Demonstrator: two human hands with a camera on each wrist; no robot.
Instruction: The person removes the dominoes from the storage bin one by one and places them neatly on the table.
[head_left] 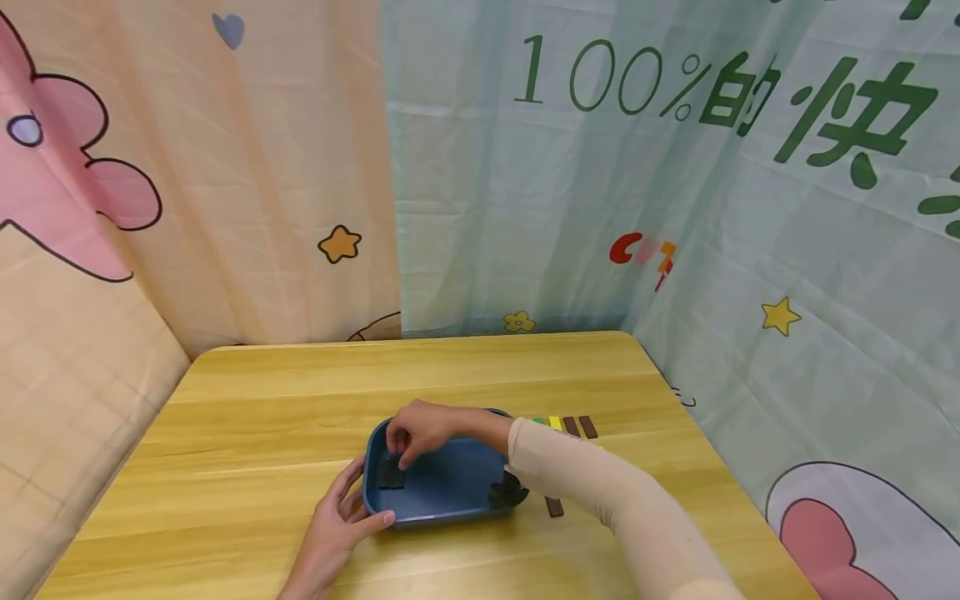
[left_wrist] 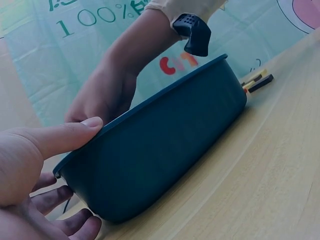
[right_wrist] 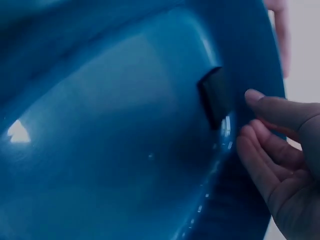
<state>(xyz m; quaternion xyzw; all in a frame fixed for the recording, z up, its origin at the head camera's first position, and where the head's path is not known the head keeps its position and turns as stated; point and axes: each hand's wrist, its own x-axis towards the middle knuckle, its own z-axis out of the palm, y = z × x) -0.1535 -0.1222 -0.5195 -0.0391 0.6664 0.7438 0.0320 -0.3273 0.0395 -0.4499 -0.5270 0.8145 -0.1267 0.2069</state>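
A blue basin [head_left: 450, 479] with a rounded rim sits on the table. My left hand [head_left: 335, 517] holds its left end, thumb on the rim and fingers against the outer wall, as the left wrist view shows. Inside the basin's left end lies a flat black piece [head_left: 390, 473], seen tilted against the basin's curved edge in the right wrist view. My right hand [head_left: 423, 429] reaches over the rim, close to that black piece [right_wrist: 216, 97]. Its thumb and fingers stand apart from each other and beside the piece, and nothing shows between them.
Behind my right forearm, several small strips lie on the wooden table [head_left: 247, 433], among them a yellow strip [head_left: 555, 422] and a dark brown strip [head_left: 588, 427]. Another brown strip [head_left: 554, 507] lies nearer. A black device [left_wrist: 195, 35] is on my right wrist. Printed curtains hang around the table.
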